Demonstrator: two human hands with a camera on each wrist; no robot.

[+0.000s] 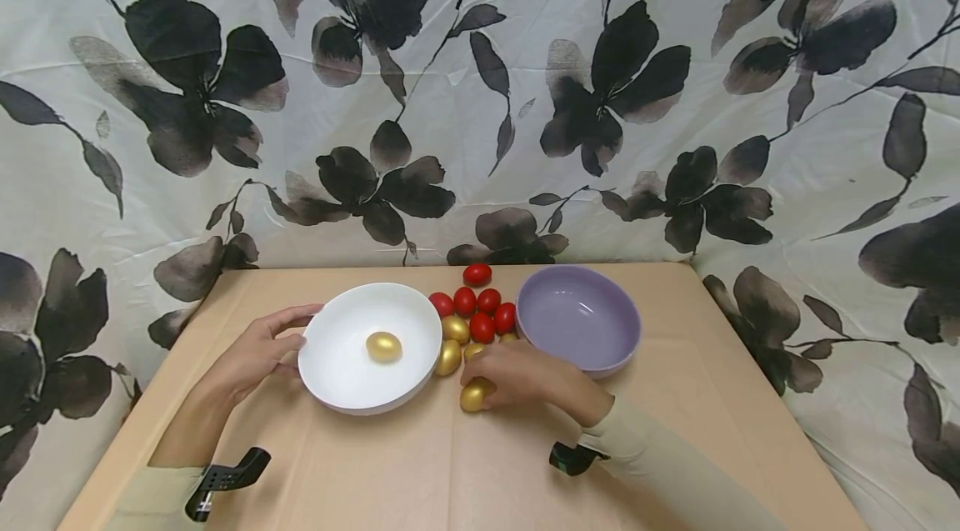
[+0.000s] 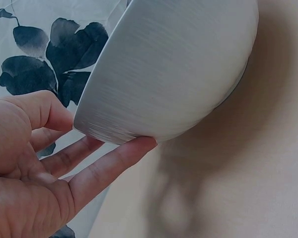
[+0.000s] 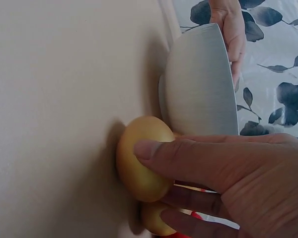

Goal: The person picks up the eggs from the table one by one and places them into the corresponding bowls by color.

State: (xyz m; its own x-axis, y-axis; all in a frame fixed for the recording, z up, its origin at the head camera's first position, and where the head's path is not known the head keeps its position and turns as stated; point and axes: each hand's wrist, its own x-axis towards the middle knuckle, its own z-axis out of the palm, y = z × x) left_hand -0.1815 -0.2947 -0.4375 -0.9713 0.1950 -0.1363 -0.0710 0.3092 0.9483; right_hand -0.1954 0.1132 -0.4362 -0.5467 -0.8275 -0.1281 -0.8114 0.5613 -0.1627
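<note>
A big pale cloth [image 1: 465,206] with dark flowers hangs at the back. In front of it is a light brown table [image 1: 360,473].

On the table is a white bowl [image 1: 341,377], a little left of the middle. A purple bowl [image 1: 577,314] sits to its right, near the back edge, with nothing touching it that I can see but the eggs and arm close by.

The left hand [image 1: 258,348] is at the left side of the white bowl. It holds the bowl, with the thumb by the rim and the fingers [image 2: 109,166] against the outside wall.

The right hand [image 1: 517,373] is between the two bowls, on the near side of the egg pile. It pinches a gold egg [image 3: 146,158] in its fingertips, and the thumb presses on the egg's side. So this egg is right at the tips of the hand, low over the table and near the white bowl, but outside it. I can't tell if it touches the table.

More gold eggs [image 1: 455,328] lie just past the right hand, and its fingers hide part of some. Six red eggs [image 1: 482,328] lie behind those, bunched between the bowls. One lone egg [image 1: 384,347], also gold, lies inside the white bowl.
</note>
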